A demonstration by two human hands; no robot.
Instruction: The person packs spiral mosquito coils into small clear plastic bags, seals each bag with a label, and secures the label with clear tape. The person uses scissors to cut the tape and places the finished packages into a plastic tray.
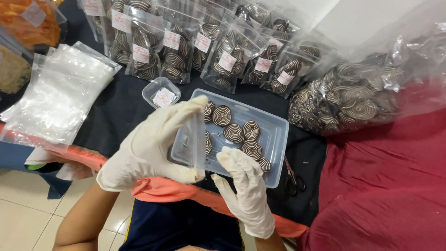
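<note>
Left hand (148, 148) in a white glove is gripping a small clear pouch (190, 148), held upright with its long axis running top to bottom, right over the near-left corner of the clear plastic tray (274, 139). Right hand (246, 186) sits just beside it, fingers loosely spread and holding nothing, its fingertips at the spiral cookies (241, 132) in the tray.

Bright, even indoor light from above. Glare on the plastic bags (58, 93) at 10 o'clock. Soft shadows; wide-angle bending at the edges; gloves (153, 144) slightly blurred.
</note>
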